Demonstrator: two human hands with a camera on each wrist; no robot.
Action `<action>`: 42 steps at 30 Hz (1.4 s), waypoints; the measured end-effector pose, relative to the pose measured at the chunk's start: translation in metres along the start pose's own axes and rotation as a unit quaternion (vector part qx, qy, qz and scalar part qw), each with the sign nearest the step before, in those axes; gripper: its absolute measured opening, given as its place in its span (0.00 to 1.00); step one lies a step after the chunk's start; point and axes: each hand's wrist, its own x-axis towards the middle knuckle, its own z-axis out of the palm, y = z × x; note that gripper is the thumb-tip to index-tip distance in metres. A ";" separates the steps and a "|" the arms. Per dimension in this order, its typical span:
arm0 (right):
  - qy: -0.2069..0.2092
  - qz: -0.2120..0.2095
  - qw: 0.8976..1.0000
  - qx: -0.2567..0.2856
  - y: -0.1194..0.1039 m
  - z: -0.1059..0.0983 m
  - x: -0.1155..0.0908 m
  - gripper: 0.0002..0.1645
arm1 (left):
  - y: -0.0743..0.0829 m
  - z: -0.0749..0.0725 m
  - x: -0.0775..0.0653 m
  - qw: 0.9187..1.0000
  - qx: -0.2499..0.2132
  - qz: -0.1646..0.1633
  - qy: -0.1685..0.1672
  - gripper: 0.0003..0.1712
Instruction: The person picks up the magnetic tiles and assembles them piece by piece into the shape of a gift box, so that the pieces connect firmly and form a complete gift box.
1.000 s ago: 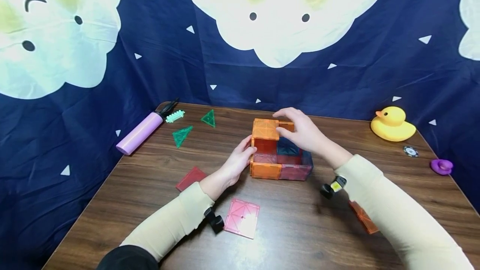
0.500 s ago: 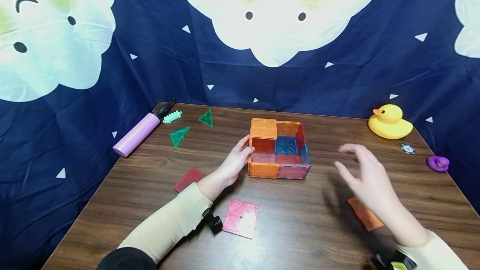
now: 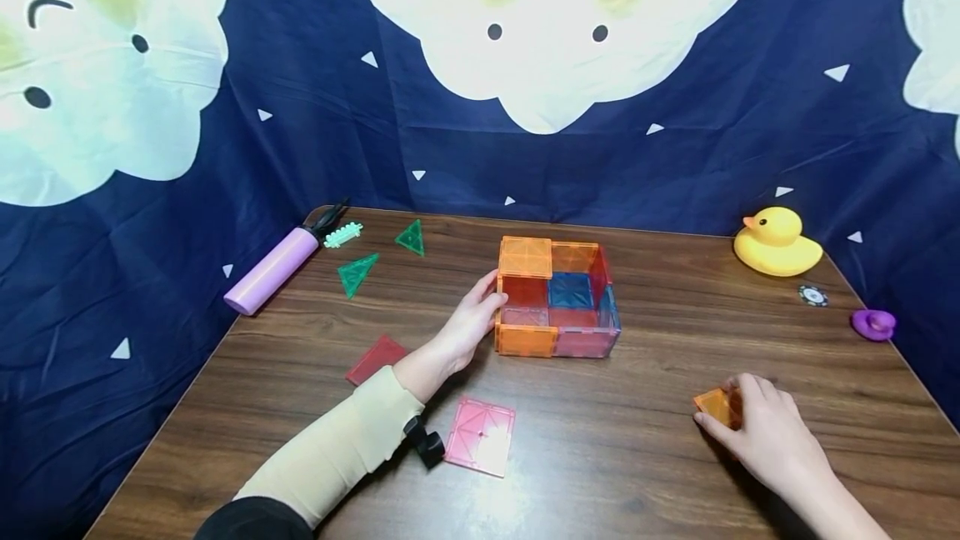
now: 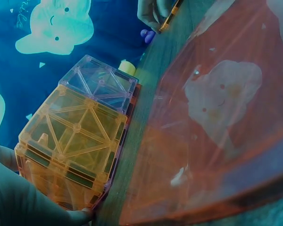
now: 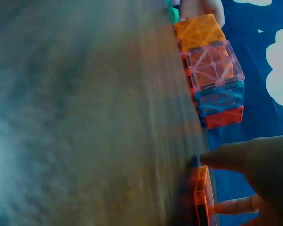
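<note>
Orange tile (image 3: pixel 715 407), rectangular translucent box (image 3: pixel 527 342), woodgrain table (image 3: pixel 600 440)

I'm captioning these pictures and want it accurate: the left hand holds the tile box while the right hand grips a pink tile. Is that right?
Not quite: the right hand grips an orange tile; the pink tile lies on the table, as the head view shows. The rest stands: the left hand holds the tile box.

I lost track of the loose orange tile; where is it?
The orange tile is at lower right in the head view, held in the right hand, right of the tile box and nearer the camera.
</note>
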 end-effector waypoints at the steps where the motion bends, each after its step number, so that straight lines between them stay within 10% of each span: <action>1: 0.001 -0.001 1.000 -0.002 0.001 0.002 0.000 0.30 | 0.000 0.000 0.000 1.000 0.001 0.000 0.002 0.35; 13: 0.096 -0.076 0.992 0.013 0.000 0.009 0.008 0.27 | -0.001 -0.001 0.000 1.000 -0.009 -0.001 0.003 0.35; 23: 0.106 -0.155 0.977 0.103 -0.007 -0.005 0.062 0.28 | -0.003 -0.002 0.002 1.000 -0.002 0.001 0.003 0.35; 42: -0.035 -0.322 0.924 0.201 -0.087 -0.010 0.188 0.30 | -0.003 -0.001 0.000 1.000 0.010 0.004 0.005 0.35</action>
